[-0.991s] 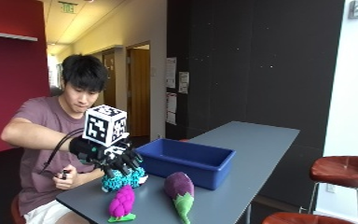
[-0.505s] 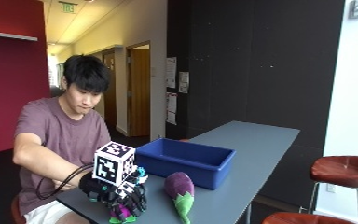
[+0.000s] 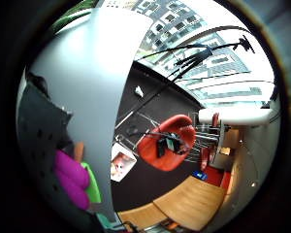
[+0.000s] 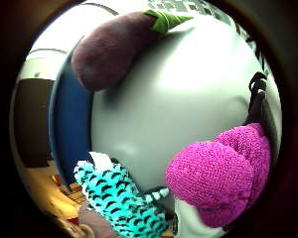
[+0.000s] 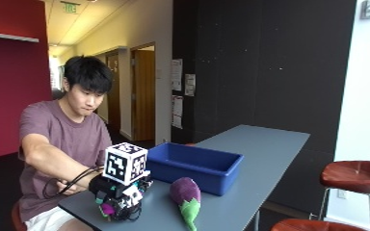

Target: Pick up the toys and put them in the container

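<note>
My gloved right hand is down on the near end of the grey table, its fingers curled over a magenta plush toy that shows between them. The thumb side palm view has that magenta toy close against the palm and lying on the table. A teal patterned plush toy lies right beside it. A purple eggplant toy with a green stem lies on the table, between the hand and the blue container. The container's inside is hidden in the outside view.
The person's bare left hand rests at the table's near corner. Past the container the table top runs long and bare. A red stool stands to the right of the table, with a dark wall behind.
My hand has dropped from above the teal toy onto the magenta toy at the table's near end and now covers it. The eggplant and the container have not moved.
</note>
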{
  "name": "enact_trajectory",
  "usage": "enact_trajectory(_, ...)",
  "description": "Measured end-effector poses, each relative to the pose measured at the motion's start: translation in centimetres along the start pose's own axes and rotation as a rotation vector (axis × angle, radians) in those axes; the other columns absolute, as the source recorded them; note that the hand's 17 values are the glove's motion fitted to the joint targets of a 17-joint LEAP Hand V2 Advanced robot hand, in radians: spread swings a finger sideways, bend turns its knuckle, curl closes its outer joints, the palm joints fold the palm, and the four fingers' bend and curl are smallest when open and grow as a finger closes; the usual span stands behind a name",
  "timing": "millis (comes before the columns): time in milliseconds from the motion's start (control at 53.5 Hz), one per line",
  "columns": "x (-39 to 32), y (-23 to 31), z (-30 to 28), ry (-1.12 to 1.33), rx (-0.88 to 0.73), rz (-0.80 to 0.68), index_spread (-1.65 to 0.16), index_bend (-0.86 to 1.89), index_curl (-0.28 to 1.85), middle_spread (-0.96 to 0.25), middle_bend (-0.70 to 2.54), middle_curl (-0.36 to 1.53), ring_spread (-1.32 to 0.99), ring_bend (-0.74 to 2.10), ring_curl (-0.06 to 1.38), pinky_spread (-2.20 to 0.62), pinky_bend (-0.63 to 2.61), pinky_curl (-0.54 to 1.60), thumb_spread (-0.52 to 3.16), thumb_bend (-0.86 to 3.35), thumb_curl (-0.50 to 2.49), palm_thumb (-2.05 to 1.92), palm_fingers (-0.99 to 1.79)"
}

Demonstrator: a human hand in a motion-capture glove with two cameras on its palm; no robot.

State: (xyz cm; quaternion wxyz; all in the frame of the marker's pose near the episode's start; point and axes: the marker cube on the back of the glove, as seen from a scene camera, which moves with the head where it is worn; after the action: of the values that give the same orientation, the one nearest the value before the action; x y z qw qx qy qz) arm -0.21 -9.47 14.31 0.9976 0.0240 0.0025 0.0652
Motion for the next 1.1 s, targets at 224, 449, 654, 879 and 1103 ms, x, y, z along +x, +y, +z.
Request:
enact_trajectory(224,-3.0,1.7,-8.1,0.031,0.016,-0.002,-0.25,0.88,0.65,-0.21,1.08,0.66,-0.36,1.21,0.54,-0.31,0.9,0.46,0.8,0.09,0.63,0.53,1.22)
enact_trajectory(449,-15.7,5.4,-20.7,0.052,0.22,-0.168,-0.23,0.99,0.76,-0.18,1.18,0.72,-0.34,1.31,0.58,-0.32,0.97,0.5,0.67,0.06,0.74,0.54,1.13)
enact_trajectory(654,-25.9,6.3,-22.4,-0.046,0.225,-0.18,-0.22,1.0,0.81,-0.16,1.21,0.75,-0.33,1.34,0.6,-0.32,0.99,0.53,0.6,0.04,0.82,0.54,1.09)
enact_trajectory(879,-35.3,7.1,-19.3,-0.015,0.186,-0.227,-0.22,0.94,0.85,-0.16,1.16,0.74,-0.32,1.33,0.6,-0.32,1.01,0.54,0.58,0.0,0.89,0.53,1.03)
enact_trajectory(1103,-36.6,7.4,-16.8,0.075,0.106,-0.36,-0.23,0.74,0.85,-0.22,1.01,0.71,-0.32,1.34,0.58,-0.3,1.07,0.53,0.7,-0.03,0.9,0.5,0.82)
